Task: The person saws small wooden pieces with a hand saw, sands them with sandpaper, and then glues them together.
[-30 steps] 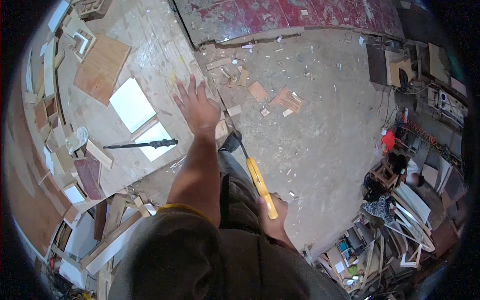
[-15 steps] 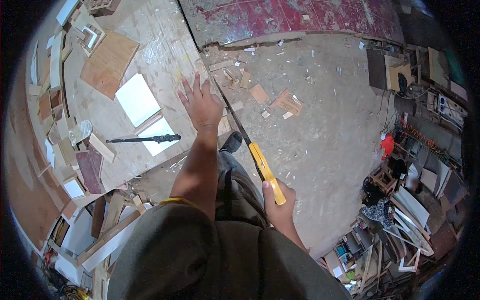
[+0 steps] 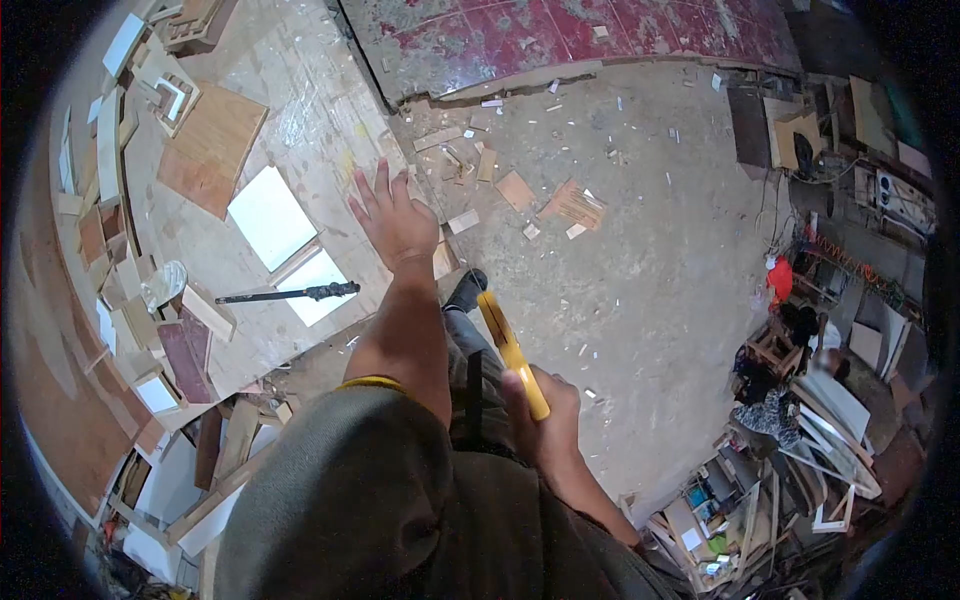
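My left hand [image 3: 400, 228] lies palm down on the right edge of the pale wooden worktable [image 3: 300, 110], its fingers spread and nothing in it. Lower and to the right, my right hand [image 3: 542, 412] is wrapped round the yellow handle of a tool [image 3: 512, 352] over the floor. The tool's far part cannot be made out. Left of my left hand, a white board [image 3: 272, 218] and a smaller white panel [image 3: 318, 305] rest on the table. A thin dark rod with a lumpy black end [image 3: 330, 291] lies across the smaller panel.
A brown wooden panel [image 3: 213, 150] and several offcuts lie on the table's left side. Wood scraps [image 3: 516, 189] litter the concrete floor near the table edge. My shoe [image 3: 465, 290] is beside the table. Stacked boards and clutter [image 3: 835, 430] stand at the right.
My right hand has drawn back slightly with the yellow-handled tool, whose dark long part showed along the table edge before. My left hand has shifted slightly left, still spread. The view has tilted a little.
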Demonstrator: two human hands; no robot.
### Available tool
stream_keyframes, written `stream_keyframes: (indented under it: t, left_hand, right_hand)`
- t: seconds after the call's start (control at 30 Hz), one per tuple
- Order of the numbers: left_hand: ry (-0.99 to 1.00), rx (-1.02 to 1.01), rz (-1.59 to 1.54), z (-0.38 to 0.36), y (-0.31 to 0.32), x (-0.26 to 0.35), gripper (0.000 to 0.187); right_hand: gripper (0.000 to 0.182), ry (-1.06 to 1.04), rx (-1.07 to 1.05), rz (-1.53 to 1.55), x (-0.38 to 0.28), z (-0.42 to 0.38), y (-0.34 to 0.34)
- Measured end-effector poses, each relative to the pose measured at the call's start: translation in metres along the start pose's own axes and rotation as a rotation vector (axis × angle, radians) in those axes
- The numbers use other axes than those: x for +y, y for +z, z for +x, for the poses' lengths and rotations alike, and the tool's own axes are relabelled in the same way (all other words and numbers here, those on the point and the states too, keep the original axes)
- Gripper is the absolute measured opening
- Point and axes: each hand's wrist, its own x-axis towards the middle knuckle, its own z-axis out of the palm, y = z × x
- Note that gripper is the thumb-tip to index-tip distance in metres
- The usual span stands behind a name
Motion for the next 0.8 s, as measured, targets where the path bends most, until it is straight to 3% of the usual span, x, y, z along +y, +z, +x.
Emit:
stream_keyframes:
  t: [0.07, 0.2, 0.27, 0.37, 0.47, 0.53, 0.67, 0.8]
  left_hand:
    - [-0.005, -0.006, -0.004, 0.001, -0.002, 0.001, 0.044]
    - [0.001, -0.005, -0.009, -0.001, -0.003, 0.001, 0.043]
    - [0.002, 0.001, -0.004, -0.001, 0.000, 0.002, 0.043]
    - [-0.004, 0.002, 0.010, 0.001, -0.002, 0.000, 0.042]
    - [-0.005, -0.008, 0.001, 0.000, -0.005, 0.003, 0.043]
    - [-0.013, 0.002, 0.000, -0.002, -0.005, 0.001, 0.043]
    - [-0.016, -0.005, 0.002, -0.001, -0.003, 0.001, 0.045]
    - [-0.009, 0.003, -0.006, 0.001, -0.003, 0.001, 0.045]
  right_hand:
    - [0.019, -0.085, 0.006, -0.060, 0.017, -0.021, -0.003]
    - [0.016, -0.023, -0.037, 0.043, 0.017, -0.075, -0.047]
    - [0.015, 0.103, -0.101, -0.120, 0.016, -0.093, -0.067]
    - [0.031, 0.024, 0.154, 0.197, 0.015, -0.099, -0.075]
    - [0.037, 0.053, 0.260, 0.317, 0.016, -0.081, -0.061]
    - [0.032, -0.030, 0.232, 0.278, 0.037, -0.051, -0.043]
    - [0.018, 0.079, 0.202, 0.411, 0.024, 0.003, 0.003]
    - [0.021, 0.007, 0.176, 0.353, 0.025, 0.028, 0.028]
